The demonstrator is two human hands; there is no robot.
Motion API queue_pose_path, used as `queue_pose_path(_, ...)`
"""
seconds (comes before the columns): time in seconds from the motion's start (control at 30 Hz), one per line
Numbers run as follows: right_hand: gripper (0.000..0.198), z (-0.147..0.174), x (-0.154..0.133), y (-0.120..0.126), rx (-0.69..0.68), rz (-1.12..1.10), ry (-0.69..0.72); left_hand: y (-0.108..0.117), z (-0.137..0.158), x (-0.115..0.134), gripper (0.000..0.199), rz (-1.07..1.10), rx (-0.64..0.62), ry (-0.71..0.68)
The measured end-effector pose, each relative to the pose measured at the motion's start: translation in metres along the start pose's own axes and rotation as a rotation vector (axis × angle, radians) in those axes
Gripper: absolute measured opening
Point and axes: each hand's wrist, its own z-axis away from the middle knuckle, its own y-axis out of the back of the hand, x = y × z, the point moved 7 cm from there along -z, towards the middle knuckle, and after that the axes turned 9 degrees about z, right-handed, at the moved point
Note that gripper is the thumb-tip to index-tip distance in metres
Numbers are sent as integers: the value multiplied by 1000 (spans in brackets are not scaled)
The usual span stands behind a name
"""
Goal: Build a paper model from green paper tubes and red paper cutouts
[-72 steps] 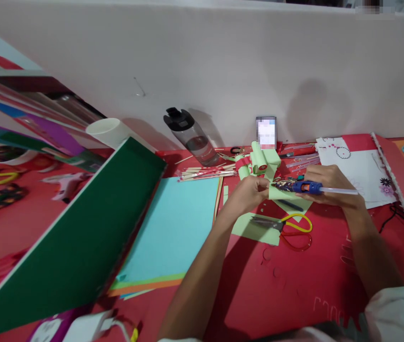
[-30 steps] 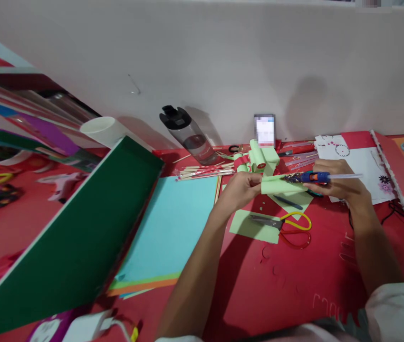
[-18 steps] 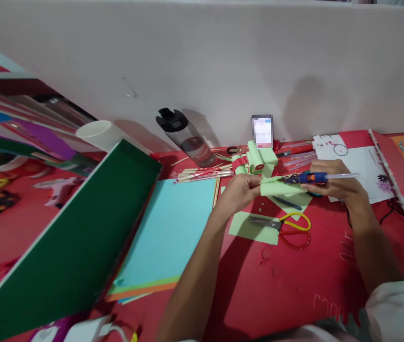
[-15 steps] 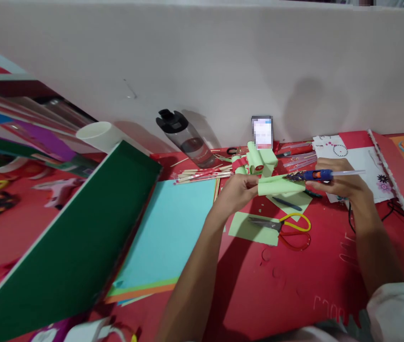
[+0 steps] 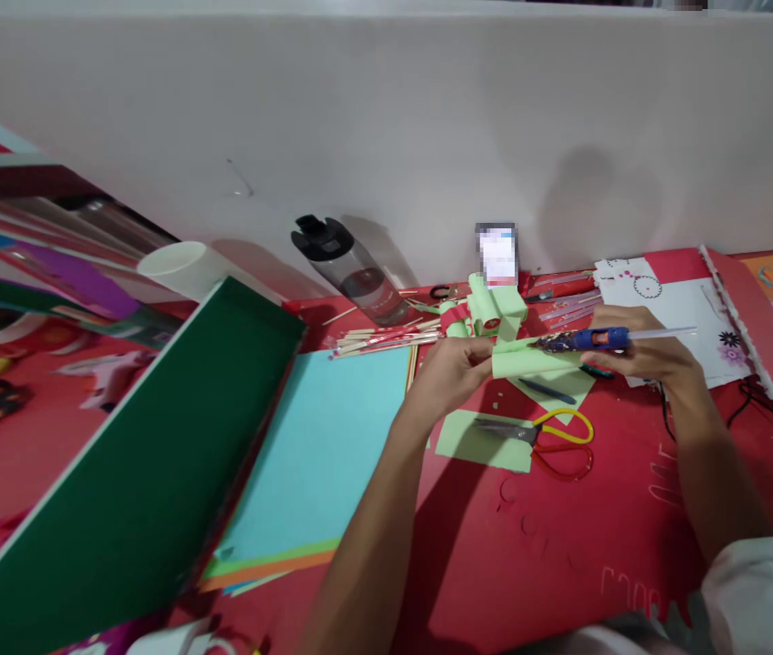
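Note:
My left hand point(image 5: 458, 368) pinches the left end of a folded piece of light green paper point(image 5: 529, 363). My right hand point(image 5: 646, 346) is wrapped round a blue hot glue gun point(image 5: 597, 339), a clear glue stick poking out of its back. The gun's nozzle points left and lies over the top edge of the green paper; whether it touches cannot be made out. Below the hands, scissors point(image 5: 533, 431) with yellow and red handles lie across a flat green paper piece point(image 5: 455, 438). Behind the paper stands a green paper model point(image 5: 486, 309) with red parts.
A phone point(image 5: 497, 255) leans at the wall behind the model. Left of it are a water bottle point(image 5: 352, 273), wooden sticks point(image 5: 386, 337) and stacked coloured sheets point(image 5: 318, 446). A dark green board point(image 5: 147, 464) slants up at the left. A dark pen point(image 5: 547, 392) lies under the hands.
The glue gun's nozzle has shifted slightly left along the green paper's edge. Both hands keep their holds. The whole view has moved a little.

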Motion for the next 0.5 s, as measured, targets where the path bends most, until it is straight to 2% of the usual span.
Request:
queue_pose_path(0.2,41,1,2,0,28,118,-16,0,-1,-3,27,64,-4,39)
queue_pose_path(0.5,35,4,11,3,-12,136,-85,2,-3,-6,27,104,9,59)
